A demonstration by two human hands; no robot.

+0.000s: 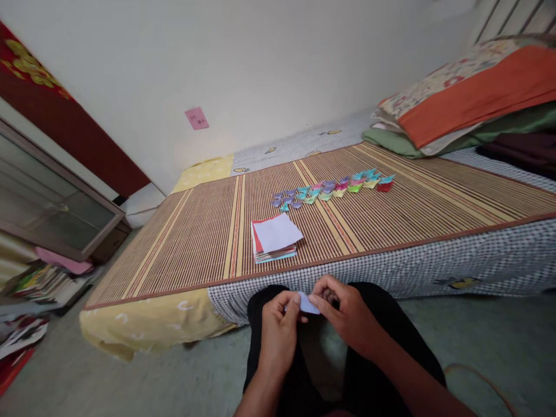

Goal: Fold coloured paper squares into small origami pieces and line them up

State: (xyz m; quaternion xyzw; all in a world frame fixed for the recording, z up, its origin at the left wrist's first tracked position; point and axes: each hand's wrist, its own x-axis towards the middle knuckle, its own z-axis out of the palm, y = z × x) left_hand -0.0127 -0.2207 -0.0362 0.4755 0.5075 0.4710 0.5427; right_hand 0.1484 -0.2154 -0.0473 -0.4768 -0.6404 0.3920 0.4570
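Observation:
Between my two hands is a small folded piece of pale lavender paper (308,303), held above my knees in front of the bed's edge. My left hand (280,318) pinches its left side between thumb and fingers. On the other side, my right hand (343,310) grips the paper's right edge with thumb and bent fingers. A stack of square paper sheets (278,234) lies on the mat just beyond my hands, a pale sheet on top and a red one showing under it. Behind it stand several small folded paper boats (330,190) in rows, in purple, teal, green, yellow, pink and red.
A striped mat (195,231) covers the bed, with a checked and yellow sheet hanging over the front edge. Folded bedding (469,98) is piled at the right. A glass-doored cabinet (47,191) and stacked papers (39,286) stand at the left. A pink note (197,118) is on the wall.

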